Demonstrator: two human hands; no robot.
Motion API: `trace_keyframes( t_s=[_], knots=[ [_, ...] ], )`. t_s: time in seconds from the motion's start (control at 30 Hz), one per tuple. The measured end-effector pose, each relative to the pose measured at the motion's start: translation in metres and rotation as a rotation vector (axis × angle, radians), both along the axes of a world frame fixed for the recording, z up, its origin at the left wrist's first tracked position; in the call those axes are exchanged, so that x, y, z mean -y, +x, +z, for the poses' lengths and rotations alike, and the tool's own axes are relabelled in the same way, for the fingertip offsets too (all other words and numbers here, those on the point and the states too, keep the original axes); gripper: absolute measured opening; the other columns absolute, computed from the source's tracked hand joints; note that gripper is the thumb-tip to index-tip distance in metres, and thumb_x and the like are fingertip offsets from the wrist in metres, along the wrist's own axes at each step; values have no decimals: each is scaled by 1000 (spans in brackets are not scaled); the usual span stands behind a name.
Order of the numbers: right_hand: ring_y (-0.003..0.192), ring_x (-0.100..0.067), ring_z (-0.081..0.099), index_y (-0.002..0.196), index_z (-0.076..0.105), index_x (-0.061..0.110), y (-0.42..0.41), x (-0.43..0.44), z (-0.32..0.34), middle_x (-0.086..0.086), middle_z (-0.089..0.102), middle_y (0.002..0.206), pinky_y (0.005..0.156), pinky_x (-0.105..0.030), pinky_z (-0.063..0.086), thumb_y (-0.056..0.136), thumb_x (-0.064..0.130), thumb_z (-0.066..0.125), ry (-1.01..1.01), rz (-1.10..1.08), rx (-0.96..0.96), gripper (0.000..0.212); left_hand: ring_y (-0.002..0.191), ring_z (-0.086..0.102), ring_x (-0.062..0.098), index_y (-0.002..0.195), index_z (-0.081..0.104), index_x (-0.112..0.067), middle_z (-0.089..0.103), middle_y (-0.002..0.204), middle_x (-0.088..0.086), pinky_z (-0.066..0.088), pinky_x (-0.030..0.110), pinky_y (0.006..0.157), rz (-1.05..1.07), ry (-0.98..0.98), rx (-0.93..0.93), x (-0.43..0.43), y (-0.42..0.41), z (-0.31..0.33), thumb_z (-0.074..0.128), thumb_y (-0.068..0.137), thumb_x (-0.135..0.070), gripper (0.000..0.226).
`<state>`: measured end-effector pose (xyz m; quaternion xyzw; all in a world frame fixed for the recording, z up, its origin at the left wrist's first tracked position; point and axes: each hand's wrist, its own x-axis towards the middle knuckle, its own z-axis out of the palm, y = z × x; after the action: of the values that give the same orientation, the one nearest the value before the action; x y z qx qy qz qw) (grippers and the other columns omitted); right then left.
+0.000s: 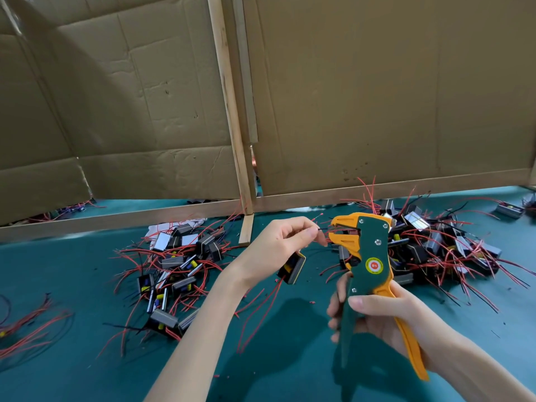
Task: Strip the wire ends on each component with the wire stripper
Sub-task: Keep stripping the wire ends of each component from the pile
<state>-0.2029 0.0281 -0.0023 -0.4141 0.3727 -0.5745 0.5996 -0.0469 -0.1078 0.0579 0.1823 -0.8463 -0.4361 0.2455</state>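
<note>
My right hand (385, 317) grips the handles of a green and orange wire stripper (367, 265), held upright above the table with its orange jaws pointing left. My left hand (278, 245) pinches a thin black wire (324, 228) between thumb and forefinger, and the wire's end sits in the stripper's jaws. A small black component (293, 267) with a yellow part hangs below my left hand, with red wires trailing down from it.
A pile of black components with red wires (174, 271) lies on the teal table to the left. A second pile (435, 242) lies to the right behind the stripper. Loose red wires (26, 329) lie at far left. Cardboard panels on wooden frames (232, 111) wall the back.
</note>
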Motion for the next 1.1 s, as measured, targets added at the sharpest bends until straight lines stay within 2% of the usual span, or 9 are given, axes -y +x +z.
trace_keyframes(
  t_s=[0.1, 0.17, 0.33, 0.47, 0.67, 0.73, 0.87, 0.93, 1.1],
  knots=[
    [77, -45, 64, 82, 68, 1, 1, -2, 2, -33, 61, 84, 68, -49, 56, 62, 11, 78, -2, 11, -13, 24, 75, 45, 7, 88, 68, -24, 58, 82, -11, 42, 49, 101, -45, 21, 7, -2, 0, 1, 46, 95, -37, 27],
    [76, -45, 64, 81, 68, 1, 2, -3, 3, -33, 61, 83, 69, -49, 56, 62, 11, 78, 5, 14, -24, 24, 74, 44, 8, 88, 69, -23, 57, 82, -8, 39, 53, 103, -60, 44, 3, -4, 1, 2, 47, 95, -37, 27],
    [73, -45, 62, 83, 66, -1, 2, -4, 3, -33, 60, 81, 71, -52, 55, 61, 10, 80, 24, 0, -34, 28, 74, 46, 7, 87, 68, -20, 55, 70, -22, 38, 55, 103, -75, 34, 36, -4, 3, 4, 47, 96, -35, 28],
    [70, -44, 62, 83, 64, -4, 1, -3, 3, -33, 59, 79, 69, -52, 55, 62, 10, 78, 18, -10, -57, 29, 76, 47, 9, 84, 68, -22, 54, 67, -23, 38, 55, 104, -74, 43, 40, -4, 4, 5, 47, 96, -36, 28],
    [71, -43, 63, 81, 67, 0, 1, -3, 3, -32, 60, 79, 69, -50, 55, 64, 11, 78, 8, -2, -90, 23, 77, 47, 10, 82, 68, -21, 53, 66, -21, 38, 54, 104, -63, 43, 38, -2, 4, 4, 46, 95, -37, 30],
    [71, -43, 63, 81, 67, 1, 1, -3, 2, -32, 60, 78, 69, -50, 55, 64, 12, 78, 6, 2, -95, 22, 78, 47, 11, 78, 67, -24, 53, 67, -20, 42, 46, 101, -44, 42, 34, -1, 4, 4, 46, 95, -38, 30],
    [73, -43, 63, 83, 69, 3, 1, -3, 1, -31, 61, 79, 70, -51, 55, 65, 13, 80, 6, 10, -104, 23, 74, 43, 9, 74, 66, -27, 49, 64, -18, 36, 21, 76, -60, 35, 55, -2, 6, 5, 47, 97, -34, 31],
    [72, -43, 63, 83, 69, 3, 1, -4, 1, -31, 61, 79, 70, -51, 55, 64, 15, 84, 6, 18, -107, 27, 72, 41, 9, 75, 66, -25, 47, 63, -17, 33, 16, 69, -78, 31, 66, -3, 7, 6, 47, 100, -27, 32],
    [72, -43, 63, 84, 68, 2, 0, -4, 0, -31, 60, 79, 70, -50, 54, 63, 21, 89, 0, 34, -128, 35, 78, 38, 17, 81, 65, -16, 48, 77, 4, 29, 25, 70, -135, 38, 85, -3, 9, 10, 46, 101, -21, 29]
  ],
)
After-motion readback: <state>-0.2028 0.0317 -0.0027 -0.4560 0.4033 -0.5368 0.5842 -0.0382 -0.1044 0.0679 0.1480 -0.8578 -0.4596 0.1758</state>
